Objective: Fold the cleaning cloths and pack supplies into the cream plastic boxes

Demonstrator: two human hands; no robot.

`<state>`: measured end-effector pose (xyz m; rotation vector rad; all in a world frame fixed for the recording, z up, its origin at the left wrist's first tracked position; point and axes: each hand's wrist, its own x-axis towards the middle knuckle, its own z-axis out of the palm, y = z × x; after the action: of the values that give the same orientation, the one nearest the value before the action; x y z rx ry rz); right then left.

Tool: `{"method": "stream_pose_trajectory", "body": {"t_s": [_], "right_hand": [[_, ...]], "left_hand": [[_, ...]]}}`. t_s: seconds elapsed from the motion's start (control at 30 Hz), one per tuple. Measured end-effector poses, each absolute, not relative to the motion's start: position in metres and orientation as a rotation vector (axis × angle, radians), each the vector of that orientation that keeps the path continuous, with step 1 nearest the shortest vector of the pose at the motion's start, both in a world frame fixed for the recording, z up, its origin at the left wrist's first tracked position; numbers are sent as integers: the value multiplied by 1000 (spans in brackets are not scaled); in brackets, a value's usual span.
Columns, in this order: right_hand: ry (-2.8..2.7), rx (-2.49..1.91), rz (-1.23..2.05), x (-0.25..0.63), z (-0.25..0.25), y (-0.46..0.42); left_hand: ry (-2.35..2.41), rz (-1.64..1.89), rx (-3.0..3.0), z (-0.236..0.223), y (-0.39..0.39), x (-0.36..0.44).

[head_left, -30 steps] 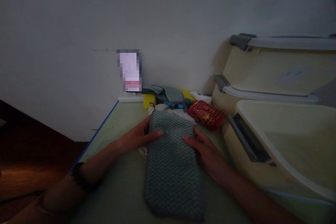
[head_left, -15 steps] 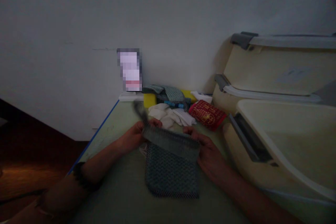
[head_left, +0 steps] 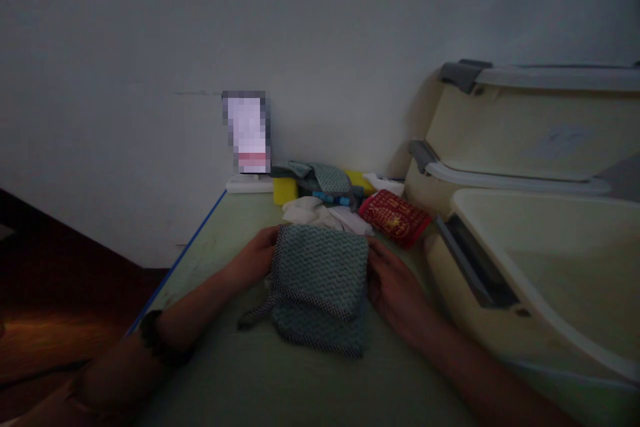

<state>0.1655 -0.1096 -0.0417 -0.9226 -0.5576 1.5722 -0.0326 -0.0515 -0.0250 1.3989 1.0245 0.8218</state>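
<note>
A grey-green woven cloth (head_left: pixel 320 267) with a dark speckled border lies folded over on itself in front of me, its upper flap a little short of the lower layer. A hanging loop (head_left: pixel 256 315) sticks out from its left side. My left hand (head_left: pixel 260 255) grips the upper left corner, with its fingertips hidden behind the fabric. At the upper right edge, my right hand (head_left: pixel 395 280) holds the cloth, fingers closed behind it and partly out of sight. Crumpled white cloth (head_left: pixel 313 212) lies just beyond the fold.
Behind are another grey-green cloth (head_left: pixel 327 177), a yellow block (head_left: pixel 285 191) and a red packet (head_left: pixel 395 218) with gold print. A phone (head_left: pixel 247 133) stands against the wall at the table's back left corner. An open cream bin (head_left: pixel 465 340) takes up the right side.
The cloth's upper part has been folded down towards me over the lower part. Its loop has swung from the upper left down to the lower left.
</note>
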Motion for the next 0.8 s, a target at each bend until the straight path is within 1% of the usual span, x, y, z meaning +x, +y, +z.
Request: {"method": "stream_pose_trajectory", "body": {"t_s": [0.17,0.3,0.53,0.67,0.8], "right_hand": [[-517,-1023,1533,167,-41,-112],[-481,-990,1538,167,-40,-112],[-402,-884,1608,165,-38,-107],[-506,-837,1607,165,-38,-108],[-589,-875,1567,164,-40,-109]], "left_hand": [[1032,940,1126,-24,-53,-31],[1002,964,901,-23,-53,-29],[1006,1032,910,-24,-51,-29],[1045,1082,911,-26,-48,-30],[1076,1042,900,-26,-47,-31]]}}
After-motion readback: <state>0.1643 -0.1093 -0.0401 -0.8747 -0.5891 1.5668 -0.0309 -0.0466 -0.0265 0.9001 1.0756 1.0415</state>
